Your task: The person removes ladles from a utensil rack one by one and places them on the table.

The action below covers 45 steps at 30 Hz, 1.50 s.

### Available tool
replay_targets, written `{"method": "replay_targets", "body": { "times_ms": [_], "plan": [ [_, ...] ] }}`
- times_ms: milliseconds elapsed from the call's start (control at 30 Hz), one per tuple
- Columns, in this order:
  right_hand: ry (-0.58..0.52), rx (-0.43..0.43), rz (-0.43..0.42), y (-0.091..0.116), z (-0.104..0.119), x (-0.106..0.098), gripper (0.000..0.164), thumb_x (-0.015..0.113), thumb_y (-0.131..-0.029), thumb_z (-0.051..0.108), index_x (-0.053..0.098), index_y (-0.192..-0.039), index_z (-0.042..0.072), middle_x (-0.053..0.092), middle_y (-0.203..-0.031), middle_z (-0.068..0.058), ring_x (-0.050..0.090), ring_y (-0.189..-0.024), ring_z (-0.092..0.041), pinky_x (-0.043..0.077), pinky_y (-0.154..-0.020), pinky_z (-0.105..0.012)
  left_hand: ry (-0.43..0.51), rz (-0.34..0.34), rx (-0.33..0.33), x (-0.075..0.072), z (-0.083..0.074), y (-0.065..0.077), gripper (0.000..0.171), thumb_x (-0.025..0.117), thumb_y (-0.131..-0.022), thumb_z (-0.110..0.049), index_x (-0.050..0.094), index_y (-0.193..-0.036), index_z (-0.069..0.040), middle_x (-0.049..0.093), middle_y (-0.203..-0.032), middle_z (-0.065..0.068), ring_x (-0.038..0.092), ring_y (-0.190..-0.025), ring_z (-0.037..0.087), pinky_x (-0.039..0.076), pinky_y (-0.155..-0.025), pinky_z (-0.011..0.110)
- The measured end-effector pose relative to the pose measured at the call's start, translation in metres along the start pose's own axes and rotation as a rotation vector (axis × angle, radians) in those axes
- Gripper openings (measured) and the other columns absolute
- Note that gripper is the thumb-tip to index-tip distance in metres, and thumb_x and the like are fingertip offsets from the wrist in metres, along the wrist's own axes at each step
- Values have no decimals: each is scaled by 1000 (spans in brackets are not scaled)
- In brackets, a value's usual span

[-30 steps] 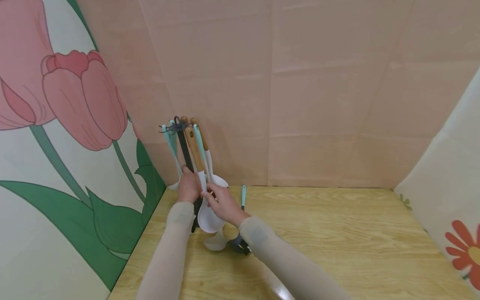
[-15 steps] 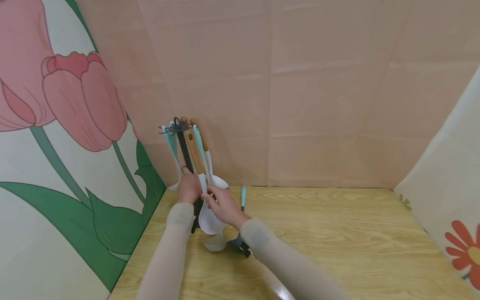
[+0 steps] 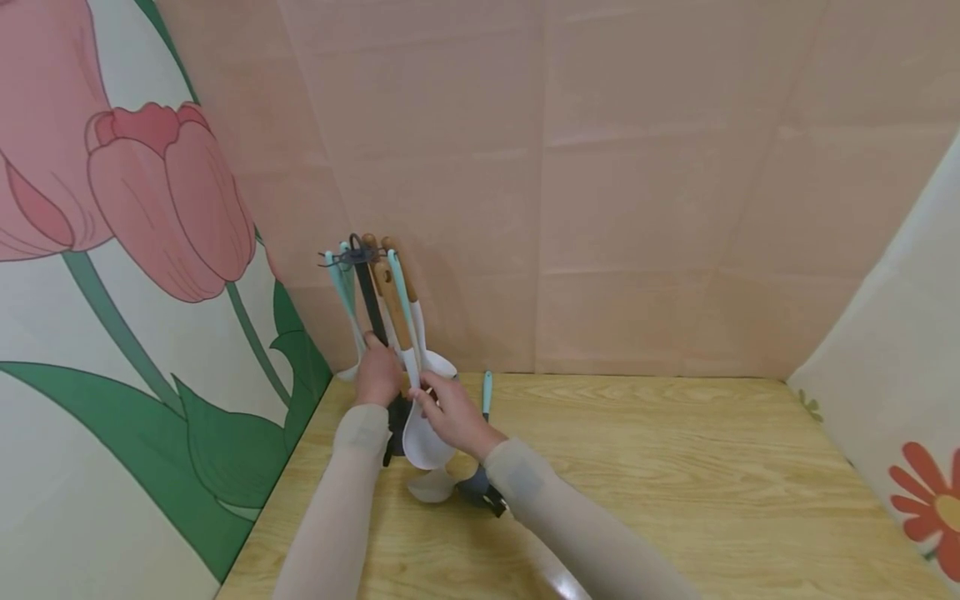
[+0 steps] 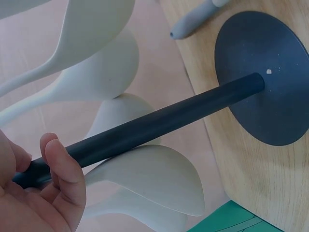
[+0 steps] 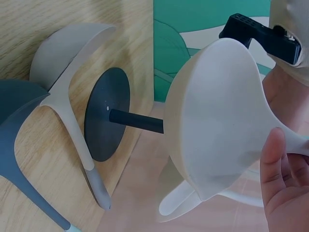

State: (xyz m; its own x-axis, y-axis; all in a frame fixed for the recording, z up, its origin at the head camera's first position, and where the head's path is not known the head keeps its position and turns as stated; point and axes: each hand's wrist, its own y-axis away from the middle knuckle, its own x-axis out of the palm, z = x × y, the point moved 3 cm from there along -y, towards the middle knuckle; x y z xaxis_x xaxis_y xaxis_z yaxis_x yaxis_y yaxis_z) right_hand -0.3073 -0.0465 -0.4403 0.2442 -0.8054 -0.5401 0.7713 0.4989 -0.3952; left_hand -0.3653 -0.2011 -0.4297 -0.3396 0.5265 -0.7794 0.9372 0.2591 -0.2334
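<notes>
My left hand grips the black pole of a utensil stand, whose round base rests on the table. My right hand pinches the neck of a white ladle with a wooden handle. The ladle's bowl hangs low in front of the stand, and its handle end overlaps the hook ring in the head view. Around the pole hang several other white-headed utensils, some with mint handles and some with wooden ones. A pale ladle head is close to my left fingers.
On the wooden table lie a grey ladle and a dark blue ladle with a mint handle end, both near the stand's base. A pink-covered wall stands behind, and a tulip-printed panel on the left.
My right hand and the white ladle have shifted slightly right and down, the handle end dropping a little by the hook ring. My left hand stays in place on the pole.
</notes>
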Motion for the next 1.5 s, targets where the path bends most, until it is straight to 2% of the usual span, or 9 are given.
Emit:
{"method": "replay_targets", "body": {
  "times_ms": [267, 433, 667, 900, 1100, 1300, 1500],
  "plan": [
    [-24, 0, -5, 4, -2, -1, 20, 51, -106, 23, 64, -110, 8, 67, -97, -5, 63, -74, -11, 53, -66, -26, -13, -22, 27, 0, 0, 2, 53, 38, -108, -17, 18, -145, 15, 67, -86, 32, 69, -80, 44, 55, -70, 51],
    [-23, 18, -26, 8, -6, -3, 19, 51, -106, 23, 64, -111, 11, 65, -98, -4, 62, -75, -11, 52, -67, -26, 14, -55, 31, -3, -2, 4, 51, 41, -107, -16, 22, -143, 15, 67, -87, 33, 69, -82, 46, 54, -72, 54],
    [-67, 22, -70, 12, -12, -9, 15, 53, -105, 19, 63, -107, 8, 66, -94, -7, 61, -71, -13, 53, -57, -27, 40, -73, 48, -5, -6, 8, 50, 43, -106, -14, 23, -142, 15, 66, -90, 33, 68, -84, 48, 53, -73, 56],
    [-87, 44, -95, 19, -19, -12, 19, 53, -105, 21, 64, -108, 6, 65, -92, -6, 59, -70, -11, 52, -54, -27, 19, -149, 117, -5, -7, 11, 48, 44, -104, -9, 26, -138, 21, 65, -80, 34, 67, -76, 49, 52, -69, 56],
    [-103, 79, -123, 27, -24, -17, 17, 52, -105, 19, 65, -108, 8, 65, -90, -5, 58, -70, -12, 52, -53, -28, 12, -132, 112, -4, -5, 11, 50, 45, -105, -9, 25, -140, 20, 66, -84, 34, 68, -79, 48, 53, -70, 56],
    [-104, 114, -130, 33, -30, -21, 21, 50, -106, 17, 64, -116, 3, 68, -95, -5, 57, -71, -12, 51, -53, -27, 16, -128, 116, -5, -4, 9, 50, 44, -105, -10, 25, -140, 20, 66, -82, 34, 68, -78, 48, 53, -69, 55],
    [-120, 131, -144, 39, -33, -26, 21, 52, -105, 16, 65, -115, 2, 67, -90, -4, 56, -68, -12, 51, -53, -26, 18, -113, 106, -3, -2, 8, 49, 45, -105, -11, 24, -139, 18, 66, -82, 33, 68, -78, 47, 53, -69, 55]
  ]
}}
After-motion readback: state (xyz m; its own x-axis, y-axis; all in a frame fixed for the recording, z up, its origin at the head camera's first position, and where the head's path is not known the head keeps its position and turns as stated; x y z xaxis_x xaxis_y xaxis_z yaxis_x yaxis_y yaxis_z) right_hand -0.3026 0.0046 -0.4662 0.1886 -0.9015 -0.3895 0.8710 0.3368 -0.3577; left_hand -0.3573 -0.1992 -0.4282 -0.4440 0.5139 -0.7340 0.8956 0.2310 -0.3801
